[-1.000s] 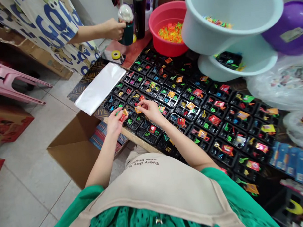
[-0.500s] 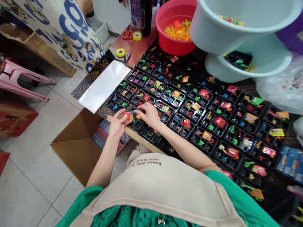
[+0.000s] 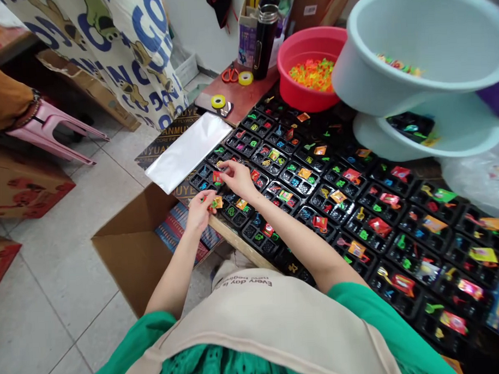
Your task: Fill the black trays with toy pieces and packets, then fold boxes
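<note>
My left hand (image 3: pixel 200 211) is closed around several small colourful packets (image 3: pixel 215 202) at the table's front edge. My right hand (image 3: pixel 238 178) reaches over a black compartment tray (image 3: pixel 198 179), with thumb and forefinger pinched on a small red packet (image 3: pixel 217 178) at the tray's right side. Blue and green plastic pieces lie in that tray's compartments. Rows of similar black trays cover the table to the right, many with a shiny packet and little plastic pieces in them. An orange packet (image 3: pixel 242 204) rests in a tray just below my right hand.
Clear plastic bags (image 3: pixel 186 151) lie flat left of the trays. Behind stand a red tub (image 3: pixel 286 65) of plastic pieces, stacked pale blue tubs (image 3: pixel 352 69), a black flask (image 3: pixel 264 44) and red scissors (image 3: pixel 230 75). An open carton (image 3: pixel 124 240) is below. A person sits on a pink stool (image 3: pixel 59 122).
My right hand has moved left and away from the body to the corner tray, with a red packet at its fingertips. Packets now lie in front trays beneath it. The camera view has shifted.
</note>
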Motion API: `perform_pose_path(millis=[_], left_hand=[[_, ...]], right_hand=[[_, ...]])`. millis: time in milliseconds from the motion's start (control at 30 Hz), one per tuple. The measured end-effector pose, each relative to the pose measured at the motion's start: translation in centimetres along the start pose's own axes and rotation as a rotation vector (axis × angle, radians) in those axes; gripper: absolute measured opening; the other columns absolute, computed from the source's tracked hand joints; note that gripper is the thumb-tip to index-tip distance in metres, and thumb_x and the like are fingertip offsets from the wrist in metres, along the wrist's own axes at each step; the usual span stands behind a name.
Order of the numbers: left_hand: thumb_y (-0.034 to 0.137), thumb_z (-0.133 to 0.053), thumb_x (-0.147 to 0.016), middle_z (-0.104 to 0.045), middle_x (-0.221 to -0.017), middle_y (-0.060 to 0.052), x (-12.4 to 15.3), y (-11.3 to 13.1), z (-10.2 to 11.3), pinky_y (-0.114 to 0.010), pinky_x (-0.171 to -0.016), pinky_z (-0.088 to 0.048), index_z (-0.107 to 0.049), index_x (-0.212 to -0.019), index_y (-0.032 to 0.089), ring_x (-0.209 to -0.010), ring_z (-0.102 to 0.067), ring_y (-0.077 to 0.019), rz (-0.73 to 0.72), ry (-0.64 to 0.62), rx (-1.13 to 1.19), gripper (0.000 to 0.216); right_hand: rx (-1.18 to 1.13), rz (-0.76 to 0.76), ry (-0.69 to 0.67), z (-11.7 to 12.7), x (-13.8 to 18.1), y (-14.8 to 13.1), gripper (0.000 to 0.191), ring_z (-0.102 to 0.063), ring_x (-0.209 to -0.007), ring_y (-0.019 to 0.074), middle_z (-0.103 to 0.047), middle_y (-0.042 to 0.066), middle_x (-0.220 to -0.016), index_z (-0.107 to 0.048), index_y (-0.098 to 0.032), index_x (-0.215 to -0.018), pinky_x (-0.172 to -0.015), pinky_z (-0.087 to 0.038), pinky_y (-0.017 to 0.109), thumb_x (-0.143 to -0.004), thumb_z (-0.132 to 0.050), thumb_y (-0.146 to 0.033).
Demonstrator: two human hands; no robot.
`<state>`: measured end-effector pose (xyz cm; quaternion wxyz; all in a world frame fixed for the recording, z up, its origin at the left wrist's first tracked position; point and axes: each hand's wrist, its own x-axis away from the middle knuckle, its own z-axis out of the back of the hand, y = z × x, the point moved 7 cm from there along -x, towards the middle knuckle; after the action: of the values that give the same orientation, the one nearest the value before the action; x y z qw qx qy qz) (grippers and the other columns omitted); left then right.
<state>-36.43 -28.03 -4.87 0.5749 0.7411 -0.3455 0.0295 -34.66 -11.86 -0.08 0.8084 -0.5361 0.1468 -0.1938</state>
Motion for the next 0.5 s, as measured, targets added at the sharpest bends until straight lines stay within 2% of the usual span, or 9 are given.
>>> perform_pose_path(millis=[33,100,167,233,300,367,500], left_hand=[[0.031,-0.081,-0.072,-0.071,-0.079,-0.006,-0.2,0.3,0.6,-0.018,-0.048,-0.048,-0.069,-0.092,0.012,-0.062,-0.066,-0.0119,0.002,0.024,0.051,0.030],[0.019,-0.073,-0.077,-0.073,-0.087,-0.008,-0.4,0.7,1.4,-0.025,-0.066,-0.058,-0.069,-0.098,0.012,-0.075,-0.071,-0.0148,0.026,0.039,0.153,0.023],[0.008,-0.068,-0.074,-0.074,-0.092,-0.010,-0.6,1.1,2.1,-0.033,-0.083,-0.060,-0.068,-0.102,0.012,-0.086,-0.073,-0.0184,0.044,0.031,0.205,0.028],[0.002,-0.067,-0.072,-0.074,-0.095,-0.011,-0.8,1.6,2.7,-0.039,-0.090,-0.058,-0.067,-0.105,0.012,-0.090,-0.073,-0.0204,0.032,0.033,0.208,0.035],[0.003,-0.070,-0.071,-0.075,-0.095,-0.010,-1.1,1.9,2.9,-0.039,-0.090,-0.059,-0.066,-0.107,0.013,-0.088,-0.073,-0.0195,0.000,0.037,0.195,0.038],[0.007,-0.075,-0.070,-0.075,-0.092,-0.007,-1.7,1.9,2.4,-0.035,-0.085,-0.060,-0.065,-0.107,0.014,-0.083,-0.073,-0.0169,-0.015,0.018,0.178,0.039],[0.019,-0.085,-0.066,-0.073,-0.081,-0.003,-3.0,1.3,0.1,-0.032,-0.074,-0.063,-0.066,-0.098,0.014,-0.071,-0.073,-0.0151,0.012,-0.037,0.106,0.037]], right_hand=[[0.087,0.004,0.035,-0.5,-1.1,0.1,0.024,-0.062,-0.068,0.0130,-0.069,-0.001,-0.073,-0.071,-0.016,-0.101,-0.075,-0.048,0.026,-0.081,-0.059,-0.012],[0.234,0.005,0.016,-2.0,-2.8,0.5,0.021,-0.062,-0.071,0.0142,-0.069,0.001,-0.074,-0.072,-0.016,-0.095,-0.078,-0.047,0.027,-0.082,-0.057,-0.010],[0.348,0.012,-0.043,-3.2,-3.5,0.8,0.017,-0.062,-0.076,0.0159,-0.068,0.003,-0.077,-0.073,-0.016,-0.087,-0.078,-0.046,0.028,-0.084,-0.056,-0.010],[0.413,0.047,-0.040,-3.3,-3.2,0.5,0.013,-0.062,-0.083,0.0176,-0.068,0.006,-0.086,-0.073,-0.016,-0.087,-0.080,-0.045,0.028,-0.086,-0.060,-0.016],[0.392,0.103,-0.006,-2.6,-2.3,-0.3,0.015,-0.061,-0.087,0.0182,-0.068,0.008,-0.093,-0.074,-0.016,-0.092,-0.082,-0.045,0.029,-0.089,-0.064,-0.026],[0.270,0.138,-0.059,-1.9,-1.3,-1.0,0.018,-0.062,-0.083,0.0161,-0.069,0.007,-0.092,-0.075,-0.016,-0.095,-0.080,-0.046,0.028,-0.089,-0.066,-0.031],[-0.002,0.055,-0.280,-1.3,0.2,-0.9,0.014,-0.062,-0.067,0.0104,-0.072,0.000,-0.077,-0.076,-0.017,-0.094,-0.070,-0.047,0.023,-0.085,-0.065,-0.016]])
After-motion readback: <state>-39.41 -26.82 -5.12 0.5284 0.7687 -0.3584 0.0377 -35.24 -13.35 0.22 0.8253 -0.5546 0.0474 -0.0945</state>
